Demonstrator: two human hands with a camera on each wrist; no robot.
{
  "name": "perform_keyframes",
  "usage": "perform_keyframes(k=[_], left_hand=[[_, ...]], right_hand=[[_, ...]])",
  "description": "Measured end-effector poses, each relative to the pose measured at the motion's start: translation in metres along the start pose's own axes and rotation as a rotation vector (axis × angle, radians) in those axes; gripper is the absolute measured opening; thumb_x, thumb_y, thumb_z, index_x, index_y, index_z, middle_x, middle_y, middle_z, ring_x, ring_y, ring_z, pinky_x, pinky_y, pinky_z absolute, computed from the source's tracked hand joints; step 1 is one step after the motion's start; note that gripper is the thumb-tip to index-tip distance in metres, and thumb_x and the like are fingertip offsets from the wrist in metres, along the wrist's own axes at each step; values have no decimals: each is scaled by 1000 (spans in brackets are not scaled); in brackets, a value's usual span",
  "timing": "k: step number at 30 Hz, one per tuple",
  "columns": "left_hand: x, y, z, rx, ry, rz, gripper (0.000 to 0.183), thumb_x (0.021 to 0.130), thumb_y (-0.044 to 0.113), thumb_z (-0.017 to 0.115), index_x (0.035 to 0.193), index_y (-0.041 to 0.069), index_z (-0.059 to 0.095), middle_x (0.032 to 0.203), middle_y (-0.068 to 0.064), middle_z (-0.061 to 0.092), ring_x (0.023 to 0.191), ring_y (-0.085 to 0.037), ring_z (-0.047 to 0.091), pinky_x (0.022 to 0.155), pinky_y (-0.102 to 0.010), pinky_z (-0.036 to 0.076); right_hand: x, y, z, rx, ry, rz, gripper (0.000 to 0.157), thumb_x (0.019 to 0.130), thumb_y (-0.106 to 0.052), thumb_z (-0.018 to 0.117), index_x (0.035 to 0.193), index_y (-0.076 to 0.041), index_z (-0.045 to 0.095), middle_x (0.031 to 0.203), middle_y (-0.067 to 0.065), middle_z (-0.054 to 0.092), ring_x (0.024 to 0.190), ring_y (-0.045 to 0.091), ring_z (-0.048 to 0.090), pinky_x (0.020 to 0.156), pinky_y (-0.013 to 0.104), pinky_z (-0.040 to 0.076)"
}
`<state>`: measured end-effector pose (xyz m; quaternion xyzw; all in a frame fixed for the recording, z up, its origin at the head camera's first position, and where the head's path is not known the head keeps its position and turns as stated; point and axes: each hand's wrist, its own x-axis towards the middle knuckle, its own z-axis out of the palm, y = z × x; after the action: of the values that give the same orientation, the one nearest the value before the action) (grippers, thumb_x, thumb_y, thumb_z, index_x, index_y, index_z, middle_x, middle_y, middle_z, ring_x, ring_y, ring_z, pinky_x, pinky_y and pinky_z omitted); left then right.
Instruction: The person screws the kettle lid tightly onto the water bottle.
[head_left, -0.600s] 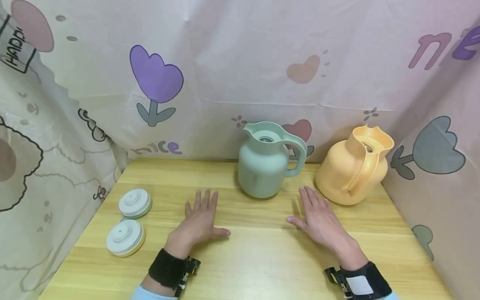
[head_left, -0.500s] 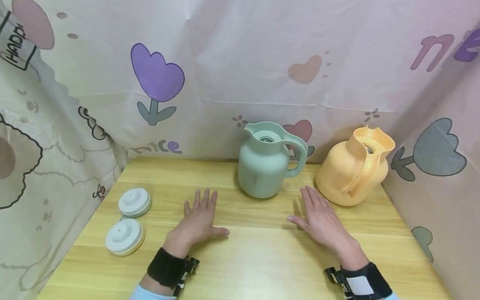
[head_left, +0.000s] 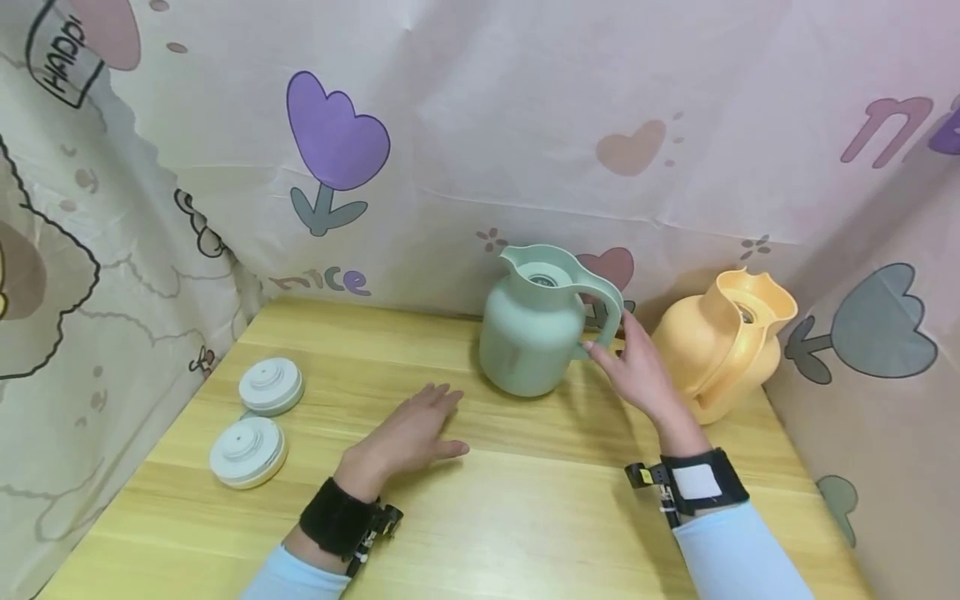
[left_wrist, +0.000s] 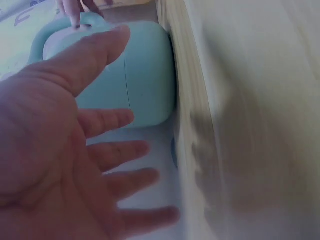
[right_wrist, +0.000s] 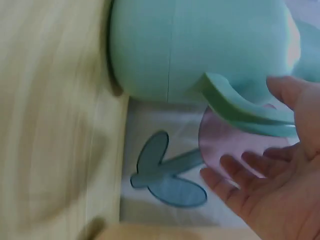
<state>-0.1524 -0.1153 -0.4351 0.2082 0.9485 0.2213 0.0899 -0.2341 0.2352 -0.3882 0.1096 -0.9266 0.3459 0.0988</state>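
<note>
A green thermos jug point(head_left: 531, 333) stands upright near the back of the table, its spout to the left and its handle point(head_left: 609, 304) to the right. My right hand point(head_left: 637, 371) is at that handle. In the right wrist view the thumb lies on one side of the handle point(right_wrist: 245, 111) and the loosely bent fingers point(right_wrist: 235, 187) on the other, not closed round it. My left hand point(head_left: 408, 437) hovers over the table left of the jug, fingers spread. The left wrist view shows its palm point(left_wrist: 55, 150) facing the jug's body point(left_wrist: 145, 70), holding nothing.
A yellow thermos jug point(head_left: 712, 346) stands at the right, close beside my right forearm. Two round white lids point(head_left: 272, 383) lie on the left of the wooden table point(head_left: 495, 517). A printed cloth point(head_left: 480, 125) hangs behind and along both sides.
My right hand has moved forward and up to the green jug's handle. My left hand has turned slightly, fingers pointing further right. The head view has shifted a little; both jugs stand where they were.
</note>
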Motion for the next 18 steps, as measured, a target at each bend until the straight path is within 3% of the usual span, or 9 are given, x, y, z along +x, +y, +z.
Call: perform_keyframes(k=[3, 5, 13, 18], left_hand=[[1, 3, -1, -27, -32, 22, 81, 89, 52, 63, 152, 15, 28, 159, -15, 22, 145, -32, 15, 116, -52, 20], [2, 4, -1, -34, -29, 33, 79, 90, 51, 62, 152, 15, 27, 159, -15, 22, 145, -32, 16, 116, -51, 21], [4, 6, 1, -63, -10, 45, 82, 90, 50, 63, 153, 17, 23, 158, -14, 23, 144, -28, 19, 115, -51, 23], [2, 5, 2, -80, -3, 30, 82, 90, 50, 63, 153, 17, 22, 158, -14, 25, 143, -28, 21, 115, -50, 23]], right_hand=[[4, -2, 6, 63, 47, 15, 45, 96, -39, 56, 129, -9, 46, 123, 20, 60, 110, 35, 56, 86, 56, 50], [0, -4, 9, 76, 78, 15, 40, 98, -38, 53, 124, -8, 49, 114, 18, 64, 101, 33, 60, 82, 53, 51], [-24, -17, 22, 65, 161, -79, 24, 98, -31, 56, 109, -10, 54, 98, 12, 66, 89, 28, 65, 69, 47, 56], [-36, -26, 28, 23, 176, -93, 18, 97, -30, 58, 103, -13, 54, 82, 6, 64, 70, 21, 58, 59, 38, 49]])
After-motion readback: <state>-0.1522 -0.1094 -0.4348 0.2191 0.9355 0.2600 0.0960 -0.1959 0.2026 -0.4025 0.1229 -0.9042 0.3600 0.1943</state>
